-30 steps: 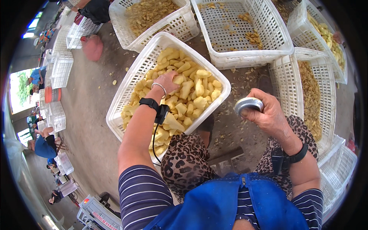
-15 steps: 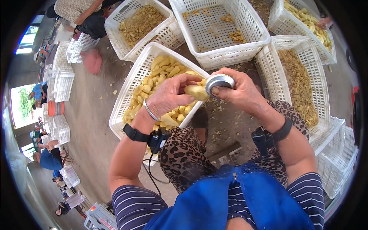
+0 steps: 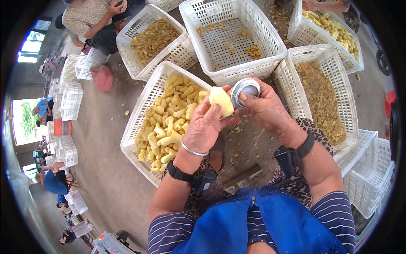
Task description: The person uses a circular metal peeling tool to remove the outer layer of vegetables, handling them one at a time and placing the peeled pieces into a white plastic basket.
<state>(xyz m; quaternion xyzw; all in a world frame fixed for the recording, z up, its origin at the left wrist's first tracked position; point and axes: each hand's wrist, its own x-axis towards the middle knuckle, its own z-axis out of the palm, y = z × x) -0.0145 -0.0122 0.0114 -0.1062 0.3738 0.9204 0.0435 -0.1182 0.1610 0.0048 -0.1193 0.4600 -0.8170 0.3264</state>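
Observation:
My left hand [image 3: 202,129] is closed on a pale yellow, peeled-looking root piece [image 3: 221,102], thumb across its near side. Beside it, my right hand [image 3: 272,111] grips a round, cup-shaped metal tool [image 3: 248,88] with a grey face and a bluish rim. The tool is close against the root's right side; whether they touch I cannot tell. Left of and below my hands stands a white slatted crate [image 3: 130,120] heaped with similar yellow, knobby root pieces [image 3: 165,139].
A mostly bare white crate [image 3: 272,62] stands ahead. Crates of brownish peelings flank it: one at far left [image 3: 155,40], one at right [image 3: 320,101]. More roots fill a far-right crate [image 3: 332,31]. Another person [image 3: 91,19] sits at upper left. Stacked crates [image 3: 368,178] stand lower right.
My left hand has moved right and turned, bringing the root piece upright with its broad pale side showing. The tool in my right hand has tilted so its round face shows.

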